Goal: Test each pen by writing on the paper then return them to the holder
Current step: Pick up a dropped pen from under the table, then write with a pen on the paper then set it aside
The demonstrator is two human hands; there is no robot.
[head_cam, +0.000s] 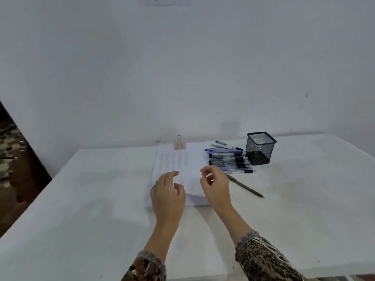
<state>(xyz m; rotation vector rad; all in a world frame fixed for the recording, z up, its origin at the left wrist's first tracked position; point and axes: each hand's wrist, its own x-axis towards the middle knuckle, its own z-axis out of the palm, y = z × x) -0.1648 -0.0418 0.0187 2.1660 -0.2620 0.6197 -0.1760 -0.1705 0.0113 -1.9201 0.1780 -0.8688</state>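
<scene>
A white paper sheet [172, 159] with faint writing lies on the table, clipped at its far edge by a pink binder clip [179, 144]. A pile of several clear pens with black and blue caps [229, 159] lies right of the paper. Beside them stands a black mesh holder [260, 148], which looks empty. A single dark pen [245, 186] lies apart on the table, just right of my right hand [215, 185]. My left hand [167, 191] hovers over the paper's near part with loosely curled fingers. Both hands hold nothing.
The white table [91, 189] meets a plain wall at the back. Its left edge drops to a patterned carpet [12, 159]. Patterned sleeves cover both forearms near the front edge.
</scene>
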